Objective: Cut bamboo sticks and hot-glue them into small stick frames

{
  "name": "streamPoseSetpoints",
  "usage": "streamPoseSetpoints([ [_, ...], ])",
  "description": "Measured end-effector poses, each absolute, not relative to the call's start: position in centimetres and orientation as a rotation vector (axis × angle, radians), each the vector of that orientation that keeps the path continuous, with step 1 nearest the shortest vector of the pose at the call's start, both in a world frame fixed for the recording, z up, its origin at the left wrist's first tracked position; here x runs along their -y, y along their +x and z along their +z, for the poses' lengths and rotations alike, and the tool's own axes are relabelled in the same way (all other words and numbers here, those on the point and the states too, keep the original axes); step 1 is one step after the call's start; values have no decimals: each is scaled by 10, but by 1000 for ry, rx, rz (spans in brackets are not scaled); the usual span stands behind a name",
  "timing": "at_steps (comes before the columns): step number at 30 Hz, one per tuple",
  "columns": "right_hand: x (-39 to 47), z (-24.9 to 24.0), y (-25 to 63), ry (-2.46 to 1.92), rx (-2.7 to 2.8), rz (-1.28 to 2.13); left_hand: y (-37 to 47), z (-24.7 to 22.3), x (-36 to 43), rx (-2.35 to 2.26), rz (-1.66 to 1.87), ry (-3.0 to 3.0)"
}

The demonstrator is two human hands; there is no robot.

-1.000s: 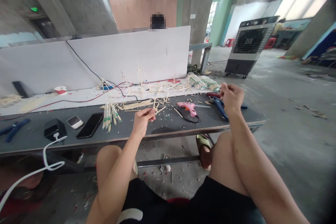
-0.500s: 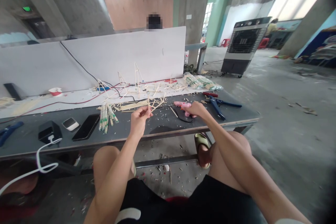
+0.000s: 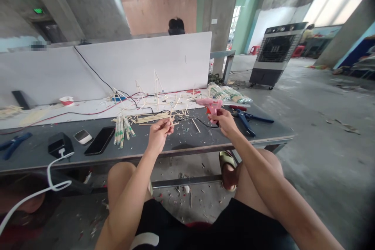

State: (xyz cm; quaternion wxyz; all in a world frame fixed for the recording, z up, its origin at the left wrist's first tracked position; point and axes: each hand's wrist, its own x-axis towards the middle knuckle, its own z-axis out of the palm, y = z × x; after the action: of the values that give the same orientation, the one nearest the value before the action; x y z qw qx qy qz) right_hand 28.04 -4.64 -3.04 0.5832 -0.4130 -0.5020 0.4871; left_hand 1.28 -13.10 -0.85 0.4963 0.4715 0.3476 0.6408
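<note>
My right hand (image 3: 223,120) grips a pink hot glue gun (image 3: 209,104) by its handle, raised over the right part of the dark table, nozzle pointing left. Thin wooden sticks (image 3: 170,114), seemingly joined together, are pinched upright between the fingertips of my left hand (image 3: 161,131), a short way left of the nozzle. Behind that hand lies a pile of loose wooden sticks (image 3: 150,118). A single stick (image 3: 196,125) rests on the table between my hands.
Bundled sticks (image 3: 120,131), a black phone (image 3: 100,141), a white device (image 3: 83,137) and a dark box with a white cable (image 3: 60,145) lie left. Blue cutters (image 3: 245,122) and bagged sticks (image 3: 230,93) are right. Stick frames (image 3: 156,87) stand before a white partition (image 3: 140,60).
My right hand has lifted the glue gun off the table and levelled it. My left hand has turned the held sticks. The view has shifted slightly left.
</note>
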Motion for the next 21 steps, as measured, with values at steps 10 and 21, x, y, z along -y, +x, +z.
streamPoseSetpoints([
  [10,65,-17,270,-868,1192,1114,14,-16,126,-814,1432,1138],
  [21,82,-17,240,-787,1175,1131,24,-23,133,-1236,1421,1833],
])
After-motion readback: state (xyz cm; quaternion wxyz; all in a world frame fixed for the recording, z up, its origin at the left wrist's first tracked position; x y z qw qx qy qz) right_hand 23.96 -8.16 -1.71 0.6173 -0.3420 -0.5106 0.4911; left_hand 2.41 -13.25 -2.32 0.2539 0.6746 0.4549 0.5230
